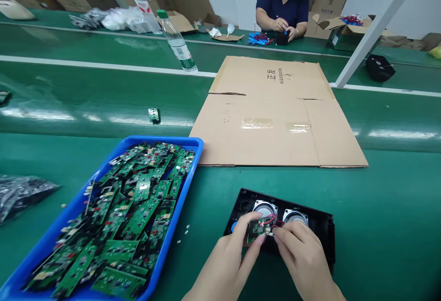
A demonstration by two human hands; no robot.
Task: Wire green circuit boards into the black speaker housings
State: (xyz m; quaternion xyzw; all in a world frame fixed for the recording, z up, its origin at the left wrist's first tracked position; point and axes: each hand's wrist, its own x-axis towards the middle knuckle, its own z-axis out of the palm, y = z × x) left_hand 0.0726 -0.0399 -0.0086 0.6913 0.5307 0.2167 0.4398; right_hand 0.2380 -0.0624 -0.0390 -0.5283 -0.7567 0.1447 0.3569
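Observation:
Between thumb and fingers, my left hand (pixel 237 250) grips a small green circuit board (pixel 257 229) above a black speaker housing (pixel 322 236). My right hand (pixel 303 250) is closed at the board's right edge, pinching a small white connector (pixel 270 234) with red wires (pixel 272 219) running from it. Two round speakers (pixel 265 208) sit side by side in the housing, partly covered by my hands. At the housing's left, a bit of blue (pixel 234 226) shows beside my left fingers.
On the left stands a blue tray (pixel 188 190) heaped with circuit boards. A flattened cardboard box (pixel 275 144) lies ahead, with a water bottle (pixel 179 46) behind it. Across the green conveyor (pixel 86 94), a co-worker (pixel 282 7) handles a black part. A plastic bag (pixel 24 195) lies far left.

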